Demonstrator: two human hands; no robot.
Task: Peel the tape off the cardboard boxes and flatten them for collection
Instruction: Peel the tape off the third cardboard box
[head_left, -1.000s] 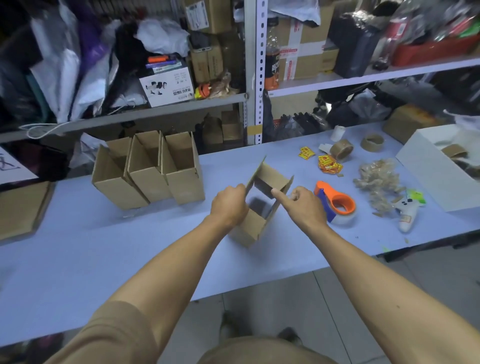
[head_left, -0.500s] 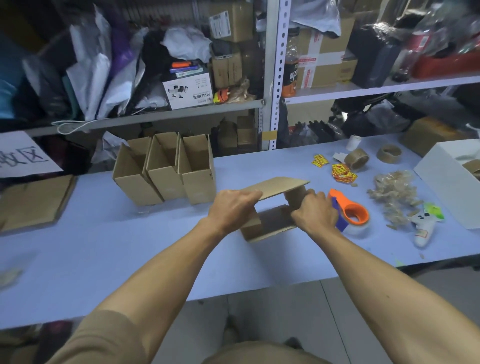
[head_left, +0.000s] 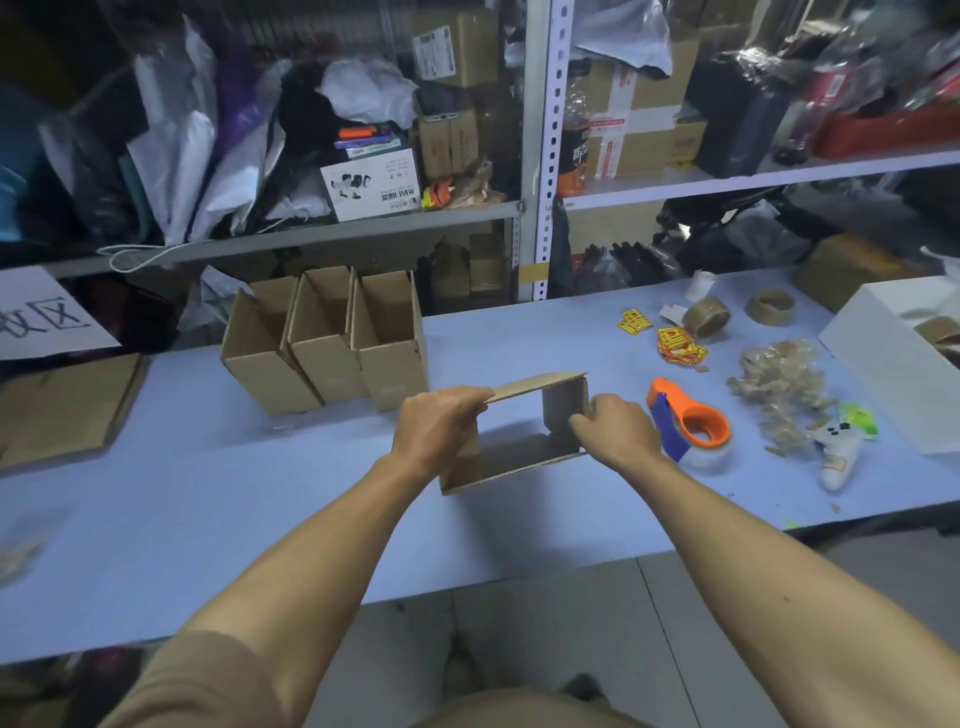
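A small brown cardboard box (head_left: 519, 457), open at both ends like a sleeve, lies on its side on the pale blue table (head_left: 208, 493) in front of me. My left hand (head_left: 439, 426) grips its top left edge. My right hand (head_left: 615, 428) holds its right wall, fingers curled round the edge. Three more open boxes (head_left: 332, 338) stand side by side behind and to the left. Flattened cardboard (head_left: 62, 405) lies at the table's far left.
An orange and blue tape dispenser (head_left: 691, 421) sits just right of my right hand. Further right are a heap of peeled tape (head_left: 779, 384), tape rolls (head_left: 706, 317), red-yellow stickers (head_left: 680, 345), a white controller (head_left: 839, 447) and a white box (head_left: 893, 364). Cluttered shelves stand behind.
The box, held tilted with its flaps up a second ago, has been turned onto its side and opened into a flat-topped sleeve. Both hands shifted to its left and right edges.
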